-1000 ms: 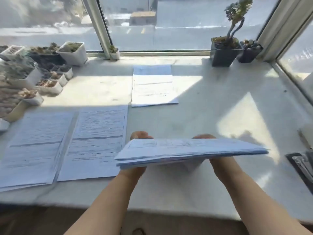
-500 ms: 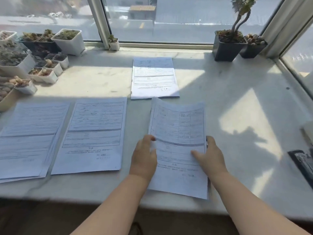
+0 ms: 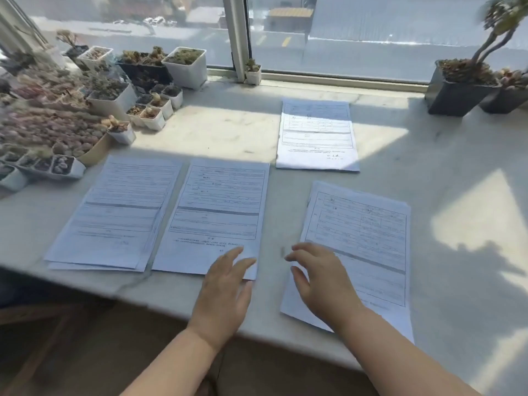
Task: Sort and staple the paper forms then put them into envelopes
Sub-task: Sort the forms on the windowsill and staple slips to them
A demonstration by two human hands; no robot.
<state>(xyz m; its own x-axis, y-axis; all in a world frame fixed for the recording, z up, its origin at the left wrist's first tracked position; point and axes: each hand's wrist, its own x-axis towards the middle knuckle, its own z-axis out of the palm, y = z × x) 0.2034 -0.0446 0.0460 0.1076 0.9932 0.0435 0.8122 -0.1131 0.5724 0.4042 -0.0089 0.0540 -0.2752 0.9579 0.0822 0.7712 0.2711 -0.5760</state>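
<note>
Forms lie in four sorted piles on the tabletop [image 3: 428, 172], left hand [image 3: 225, 292] and right hand [image 3: 320, 278] released, fingers relaxed, over the two nearest piles.

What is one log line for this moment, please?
stage: sorting | paper stacks on sill: four | left hand: open, over middle stack | right hand: open, over right stack | stapling: not started

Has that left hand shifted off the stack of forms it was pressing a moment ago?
Yes. The left hand has slid left off the right-hand stack, toward the middle stack, fingers now over its near corner.
</note>
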